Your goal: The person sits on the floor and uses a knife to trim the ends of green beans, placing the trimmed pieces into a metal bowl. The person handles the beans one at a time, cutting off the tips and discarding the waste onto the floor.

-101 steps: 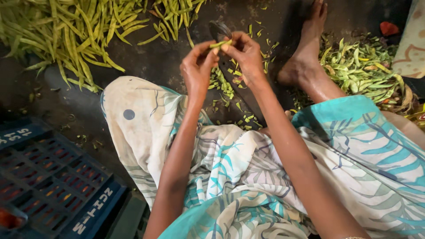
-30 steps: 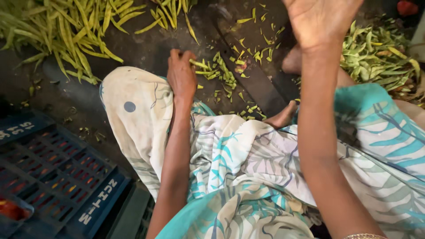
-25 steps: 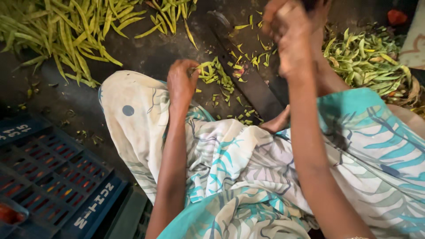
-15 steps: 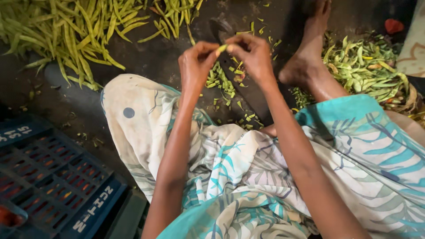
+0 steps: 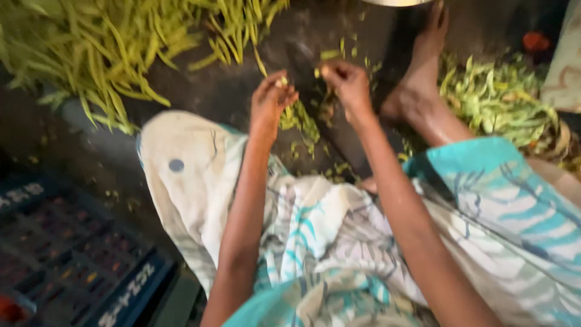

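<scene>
Change: since half a second ago our two hands are drawing a little apart; before, they were pinching one pod together, now each is holding its own bit.
Left hand (image 5: pixel 271 100): we are curling the fingers closed and pinching a small pale-green pod piece (image 5: pixel 282 80) at the fingertips.
Right hand (image 5: pixel 346 82): we are closing it in a loose fist, thumb and forefinger nipping a tiny green scrap (image 5: pixel 319 72); blur is hiding its exact shape.
Gap: the hands are hovering near each other above the floor, not touching.
Below hands: trimmed green bits (image 5: pixel 302 121) are lying scattered on the dark floor (image 5: pixel 212 91), between our knees.
Lap: we are sitting with a teal and white patterned cloth (image 5: pixel 339 230) draped over both legs; the left knee (image 5: pixel 181 157) is showing a dark round spot.
Foot: our bare right foot (image 5: pixel 420 79) is resting on the floor just right of the right hand.
Far left: whole green bean pods (image 5: pixel 103 48) are lying in a big heap, well apart from the hands.
Far right: a second heap of opened pods (image 5: pixel 502 103) is sitting beside the foot.
Lower left: a dark blue plastic crate (image 5: pixel 66 254) is sitting beside the left knee.
</scene>
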